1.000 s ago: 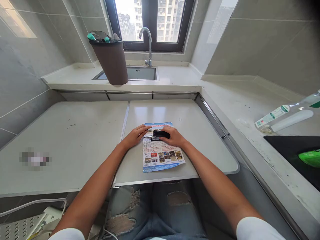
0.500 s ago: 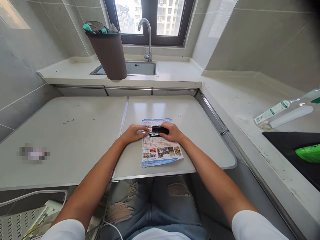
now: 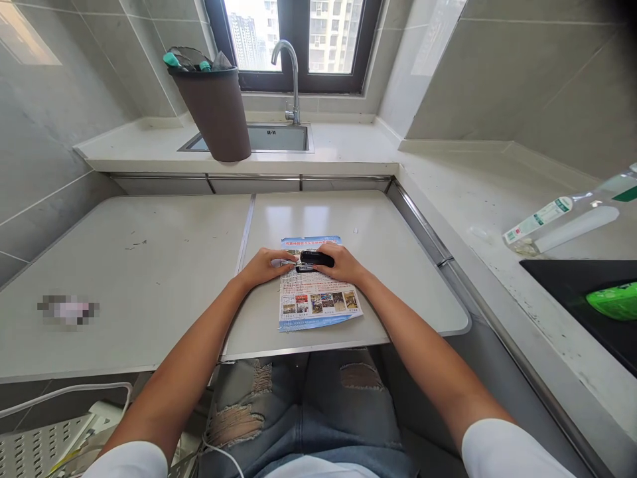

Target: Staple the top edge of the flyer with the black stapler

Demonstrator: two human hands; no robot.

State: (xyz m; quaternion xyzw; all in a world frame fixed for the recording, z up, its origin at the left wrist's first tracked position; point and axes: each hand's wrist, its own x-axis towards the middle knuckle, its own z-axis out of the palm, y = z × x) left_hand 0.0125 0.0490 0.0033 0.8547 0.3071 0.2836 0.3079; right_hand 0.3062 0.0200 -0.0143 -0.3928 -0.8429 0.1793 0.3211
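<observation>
My right hand (image 3: 344, 267) grips the black stapler (image 3: 317, 258) at the leaflet's (image 3: 318, 302) 12 o'clock end. My curled left hand (image 3: 263, 267) touches its metal tip; I cannot tell whether it grips. Bare worktop (image 3: 388, 226) lies open at 12 and 3 o'clock, with its edge near at 6.

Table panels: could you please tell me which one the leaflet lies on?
The right panel, against the side counter; the leaflet lies on it, under the stapler.

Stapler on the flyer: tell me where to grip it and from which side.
Take the stapler by its black body from above, pinching across its narrow width. It lies flat and crosswise on the flyer, and the left hand and right hand cover its ends, leaving only the middle bare.
</observation>
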